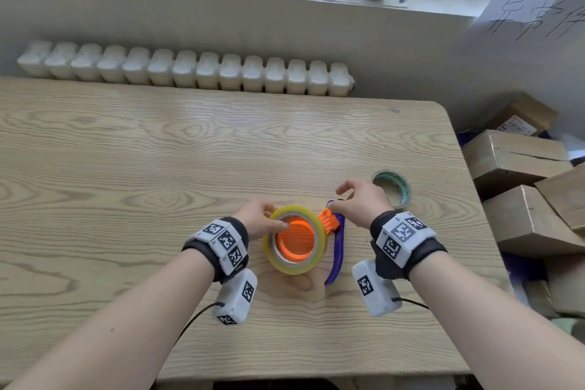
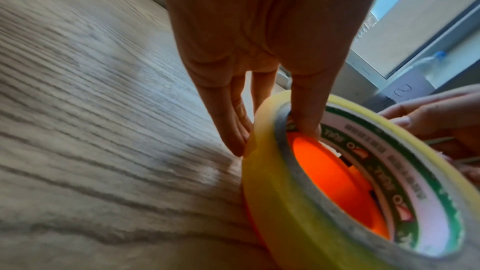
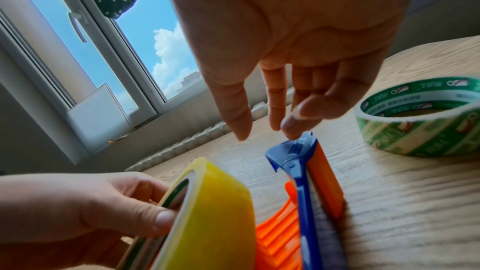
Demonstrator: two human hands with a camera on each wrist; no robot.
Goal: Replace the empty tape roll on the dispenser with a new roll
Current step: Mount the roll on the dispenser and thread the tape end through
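In your head view, your right hand (image 1: 361,204) covers the tip of the dispenser (image 1: 332,225), so its grip there cannot be told. The new roll (image 1: 296,239) hides most of the orange hub. Your left wrist view cuts that roll (image 2: 324,202) off at the right edge. The bench (image 2: 91,130) there is blurred.

We find the new roll (image 1: 295,239) on the dispenser (image 1: 330,233) on the table (image 1: 158,152); the empty roll (image 1: 392,188) lies behind, to its right.
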